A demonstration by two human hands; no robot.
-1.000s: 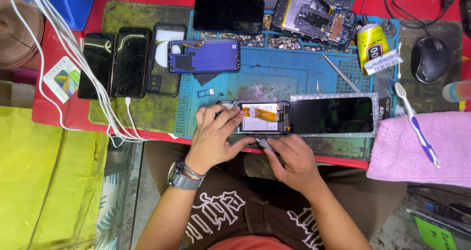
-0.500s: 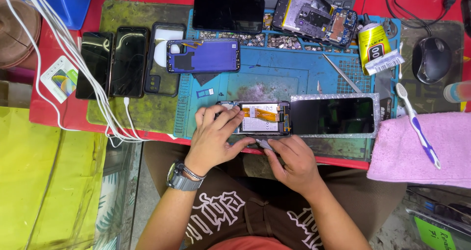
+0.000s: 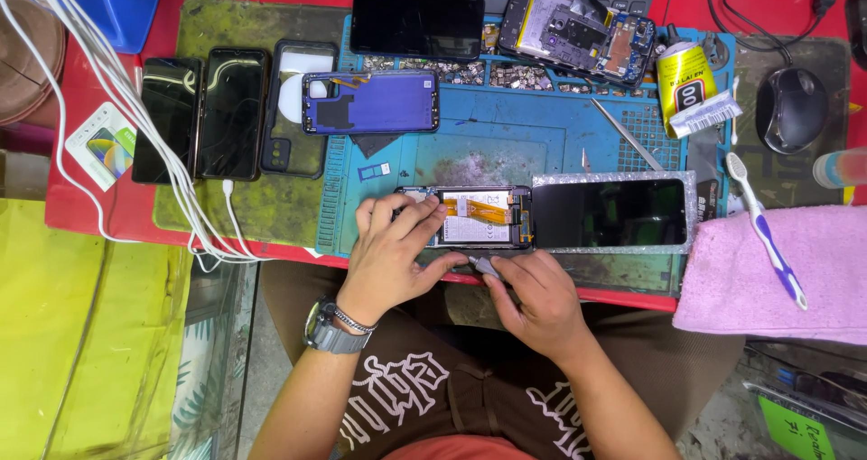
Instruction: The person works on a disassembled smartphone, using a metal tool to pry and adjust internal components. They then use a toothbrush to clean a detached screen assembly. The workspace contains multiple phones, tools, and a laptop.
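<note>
The open phone (image 3: 470, 218) lies at the near edge of the blue mat (image 3: 506, 139), its back off, battery and an orange flex strip showing. Just right of the phone, touching it, sits its detached screen (image 3: 610, 213), dark face up.

The left hand (image 3: 393, 257) covers the phone's left end, fingers spread flat on the frame to pin it down; its grip is wide, pressing rather than closing. A second ago those fingers lay a little further left and lower; they have now crept up over the frame, so the phone looks more firmly braced.

The right hand (image 3: 533, 293) sits just below the phone, thumb and forefinger pinched narrow on a small grey tool (image 3: 486, 265) whose tip meets the phone's near edge. That tip has hardly moved, which suggests slow prying along this edge.

Beyond the phone lie a purple back cover (image 3: 372, 102) and a stripped phone (image 3: 578, 34); far right of the phone, a toothbrush (image 3: 763, 230) rests on a pink towel (image 3: 813, 270).
</note>
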